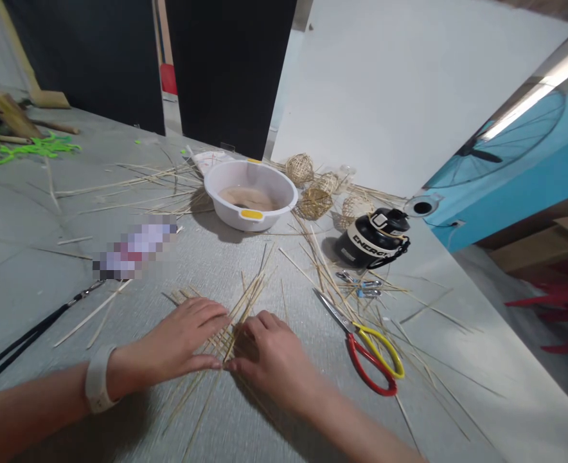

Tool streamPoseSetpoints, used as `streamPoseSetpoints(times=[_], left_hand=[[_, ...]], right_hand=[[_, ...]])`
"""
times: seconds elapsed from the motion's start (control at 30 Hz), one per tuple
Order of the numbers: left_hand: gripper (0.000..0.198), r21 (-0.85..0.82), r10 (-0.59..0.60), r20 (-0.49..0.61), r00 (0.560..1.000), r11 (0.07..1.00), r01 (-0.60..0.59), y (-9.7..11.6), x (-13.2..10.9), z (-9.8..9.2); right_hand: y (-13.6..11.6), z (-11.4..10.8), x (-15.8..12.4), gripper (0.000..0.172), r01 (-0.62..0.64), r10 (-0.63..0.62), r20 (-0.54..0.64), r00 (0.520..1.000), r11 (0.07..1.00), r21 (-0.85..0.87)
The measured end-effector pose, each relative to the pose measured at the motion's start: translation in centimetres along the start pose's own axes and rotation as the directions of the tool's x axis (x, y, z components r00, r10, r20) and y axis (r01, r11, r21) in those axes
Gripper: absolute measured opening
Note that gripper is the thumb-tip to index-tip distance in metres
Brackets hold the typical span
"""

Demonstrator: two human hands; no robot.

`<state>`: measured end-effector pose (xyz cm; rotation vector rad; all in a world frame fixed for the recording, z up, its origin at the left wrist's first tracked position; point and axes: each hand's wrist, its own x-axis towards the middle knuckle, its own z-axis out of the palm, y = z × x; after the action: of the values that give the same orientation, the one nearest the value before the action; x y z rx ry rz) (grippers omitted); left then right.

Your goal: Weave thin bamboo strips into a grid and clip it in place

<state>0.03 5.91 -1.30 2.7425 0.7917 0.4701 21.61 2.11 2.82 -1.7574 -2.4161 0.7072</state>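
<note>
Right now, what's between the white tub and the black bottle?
In the head view, a brown woven ball, a paler one partly behind the black bottle, and some thin sticks lie there.

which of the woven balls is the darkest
The brown woven ball just right of the white basin; its strips are a deeper brown, while the other woven balls are paler straw.
</note>
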Motion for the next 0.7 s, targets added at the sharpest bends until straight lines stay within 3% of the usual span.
streamPoseSetpoints(times=[0.2,0.7], left_hand=[[0.058,-0.189,-0.064,0.046,0.997,0.979,0.072,-1.0,0.4,0.7],[0.05,-0.153,-0.089,0.103,0.991,0.983,0.104,-0.4,0.7,0.4]], right_hand=[[0.0,0.8,0.1,0.026,-0.011,0.011,-0.002,1.0,1.0,-0.015],[0.4,2.1,0.2,0.021,0.075,-0.078,-0.029,0.997,0.992,-0.101]])
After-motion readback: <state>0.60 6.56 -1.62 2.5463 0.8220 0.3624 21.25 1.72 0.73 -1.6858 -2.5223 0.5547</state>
